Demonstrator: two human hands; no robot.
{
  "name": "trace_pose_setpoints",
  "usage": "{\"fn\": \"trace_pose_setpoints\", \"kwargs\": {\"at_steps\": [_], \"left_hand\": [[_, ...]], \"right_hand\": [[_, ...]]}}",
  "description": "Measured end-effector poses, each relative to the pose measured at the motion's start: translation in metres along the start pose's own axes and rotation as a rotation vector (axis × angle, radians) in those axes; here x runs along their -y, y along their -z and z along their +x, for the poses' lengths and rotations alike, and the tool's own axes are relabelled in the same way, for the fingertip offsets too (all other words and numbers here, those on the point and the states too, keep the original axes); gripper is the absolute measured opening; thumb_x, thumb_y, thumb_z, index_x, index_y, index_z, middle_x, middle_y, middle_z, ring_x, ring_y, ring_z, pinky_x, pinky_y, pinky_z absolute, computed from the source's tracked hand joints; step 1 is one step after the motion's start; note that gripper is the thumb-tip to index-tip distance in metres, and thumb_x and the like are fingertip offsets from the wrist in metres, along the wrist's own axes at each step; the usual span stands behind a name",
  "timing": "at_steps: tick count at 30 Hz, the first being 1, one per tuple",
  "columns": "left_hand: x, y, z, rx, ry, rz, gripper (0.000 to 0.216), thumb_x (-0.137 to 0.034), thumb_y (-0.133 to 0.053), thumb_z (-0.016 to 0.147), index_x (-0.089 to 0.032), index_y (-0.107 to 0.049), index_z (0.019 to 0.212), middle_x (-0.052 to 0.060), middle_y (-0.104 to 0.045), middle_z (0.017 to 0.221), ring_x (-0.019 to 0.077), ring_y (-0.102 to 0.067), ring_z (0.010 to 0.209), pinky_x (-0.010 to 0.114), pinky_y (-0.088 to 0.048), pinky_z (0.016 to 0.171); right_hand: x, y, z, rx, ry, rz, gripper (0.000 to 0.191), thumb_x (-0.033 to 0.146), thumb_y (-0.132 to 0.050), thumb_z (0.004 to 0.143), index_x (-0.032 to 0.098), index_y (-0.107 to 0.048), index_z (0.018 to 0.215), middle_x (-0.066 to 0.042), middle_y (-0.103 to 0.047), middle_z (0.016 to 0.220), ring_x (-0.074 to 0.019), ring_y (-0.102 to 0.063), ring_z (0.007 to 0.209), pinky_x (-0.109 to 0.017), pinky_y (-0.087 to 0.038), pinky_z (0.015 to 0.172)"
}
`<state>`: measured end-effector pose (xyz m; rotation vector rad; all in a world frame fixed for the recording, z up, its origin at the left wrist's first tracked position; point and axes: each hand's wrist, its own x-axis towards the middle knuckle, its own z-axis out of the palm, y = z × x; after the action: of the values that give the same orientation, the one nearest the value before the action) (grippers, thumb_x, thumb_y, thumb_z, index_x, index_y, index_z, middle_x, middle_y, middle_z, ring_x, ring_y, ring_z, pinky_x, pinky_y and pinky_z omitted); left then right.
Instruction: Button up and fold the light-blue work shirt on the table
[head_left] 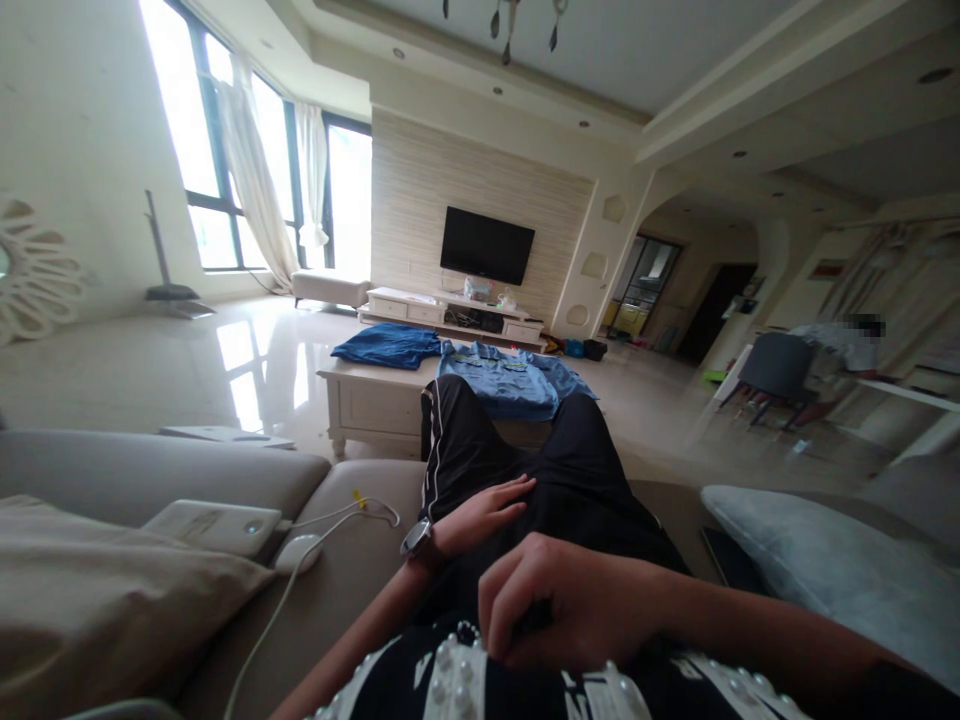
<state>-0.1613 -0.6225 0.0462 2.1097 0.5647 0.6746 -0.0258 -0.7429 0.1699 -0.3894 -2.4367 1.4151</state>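
My left hand [487, 515] lies flat on the lap of my black trousers [577, 480], fingers stretched out and holding nothing. A watch [416, 538] is on that wrist. Close to my body, my right hand [559, 600] is curled in front of my black and white top [457, 680] with pearl-like beads. Its fingertips are hidden, so whether it pinches anything does not show. Beyond my knees, a light blue shirt [499, 380] lies spread on a low white table [375, 395]. Left of the shirt sits a folded darker blue garment [386, 345].
On the sofa to my left are a white phone-like device [214, 525], a white cable [277, 590] and a beige cushion [97, 610]. A pale pillow [832, 570] lies to my right. A television [487, 245] hangs ahead. Someone sits by a grey chair [776, 365] at far right.
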Motion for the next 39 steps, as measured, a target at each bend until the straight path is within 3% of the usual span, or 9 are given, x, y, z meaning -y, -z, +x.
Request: {"fn": "trace_pose_setpoints", "kwargs": {"at_steps": [5, 8, 11, 13, 18, 24, 29, 34, 39], "left_hand": [[0.007, -0.001, 0.003, 0.015, -0.004, -0.019, 0.066, -0.052, -0.048, 0.101, -0.019, -0.043, 0.158, 0.005, -0.032, 0.168, 0.0226, -0.029, 0.158, 0.035, -0.018, 0.133], [0.007, -0.001, 0.004, 0.018, 0.001, -0.021, 0.066, -0.051, -0.049, 0.101, -0.02, -0.043, 0.158, 0.005, -0.033, 0.168, 0.0233, -0.028, 0.158, 0.036, -0.018, 0.133], [0.003, 0.001, 0.002, 0.023, 0.006, -0.011, 0.065, -0.051, -0.05, 0.101, -0.02, -0.043, 0.158, 0.006, -0.032, 0.168, 0.0234, -0.029, 0.158, 0.039, -0.018, 0.133], [0.0, 0.001, 0.001, 0.018, 0.009, -0.004, 0.066, -0.051, -0.05, 0.101, -0.019, -0.044, 0.158, 0.007, -0.033, 0.167, 0.0238, -0.03, 0.157, 0.039, -0.018, 0.133], [-0.004, 0.001, 0.0, 0.006, 0.002, 0.0, 0.065, -0.048, -0.049, 0.101, -0.015, -0.044, 0.157, 0.009, -0.033, 0.167, 0.0237, -0.031, 0.157, 0.039, -0.02, 0.132], [0.004, 0.001, 0.002, 0.015, -0.025, 0.002, 0.064, -0.048, -0.051, 0.101, -0.017, -0.045, 0.157, 0.008, -0.036, 0.166, 0.0231, -0.033, 0.156, 0.039, -0.022, 0.132], [0.01, 0.0, 0.005, 0.012, -0.038, -0.003, 0.063, -0.046, -0.051, 0.101, -0.017, -0.046, 0.156, 0.007, -0.037, 0.165, 0.0223, -0.033, 0.156, 0.038, -0.023, 0.132], [0.007, 0.0, 0.005, 0.01, -0.022, -0.001, 0.063, -0.043, -0.051, 0.101, -0.014, -0.046, 0.156, 0.01, -0.037, 0.165, 0.0213, -0.036, 0.155, 0.037, -0.024, 0.132], [0.003, 0.001, 0.002, -0.01, -0.046, -0.019, 0.063, -0.044, -0.054, 0.1, -0.015, -0.047, 0.155, 0.009, -0.039, 0.165, 0.0219, -0.036, 0.155, 0.038, -0.026, 0.131]], "right_hand": [[-0.027, 0.023, 0.005, 0.259, -0.097, 0.271, 0.04, 0.047, -0.081, 0.085, 0.008, -0.071, 0.083, -0.009, -0.065, 0.094, -0.0126, -0.062, 0.082, -0.023, -0.051, 0.079], [-0.036, 0.032, 0.006, 0.329, -0.226, 0.31, 0.046, 0.048, -0.09, 0.073, 0.009, -0.07, 0.089, -0.006, -0.064, 0.094, -0.012, -0.062, 0.08, -0.022, -0.052, 0.075], [-0.034, 0.029, 0.006, 0.287, -0.346, 0.224, 0.059, 0.046, -0.095, 0.064, 0.013, -0.068, 0.104, 0.0, -0.063, 0.087, -0.0105, -0.062, 0.074, -0.019, -0.052, 0.068], [-0.028, 0.025, 0.006, 0.257, -0.361, 0.109, 0.058, 0.044, -0.095, 0.065, 0.014, -0.068, 0.107, 0.001, -0.064, 0.085, -0.0099, -0.062, 0.073, -0.018, -0.051, 0.067], [-0.02, 0.019, 0.004, 0.231, -0.339, 0.062, 0.039, 0.042, -0.089, 0.073, 0.012, -0.068, 0.087, 0.001, -0.064, 0.081, -0.0084, -0.059, 0.069, -0.018, -0.049, 0.065], [-0.02, 0.02, 0.006, 0.231, -0.487, 0.114, 0.029, 0.031, -0.087, 0.071, 0.013, -0.066, 0.079, 0.005, -0.059, 0.066, -0.0064, -0.053, 0.058, -0.016, -0.042, 0.055], [-0.009, 0.02, 0.009, 0.154, -0.571, -0.165, 0.006, 0.014, -0.072, 0.074, 0.014, -0.067, 0.078, 0.005, -0.062, 0.069, -0.0074, -0.054, 0.06, -0.018, -0.041, 0.056], [-0.001, 0.015, 0.009, -0.041, -0.444, -0.607, 0.013, 0.009, -0.072, 0.072, 0.015, -0.06, 0.071, 0.003, -0.059, 0.075, -0.0096, -0.053, 0.071, -0.023, -0.042, 0.069], [0.016, 0.012, -0.002, 0.114, -0.387, -0.594, 0.012, 0.02, -0.073, 0.085, 0.016, -0.069, 0.095, -0.003, -0.065, 0.102, -0.0126, -0.059, 0.088, -0.024, -0.046, 0.083]]}}
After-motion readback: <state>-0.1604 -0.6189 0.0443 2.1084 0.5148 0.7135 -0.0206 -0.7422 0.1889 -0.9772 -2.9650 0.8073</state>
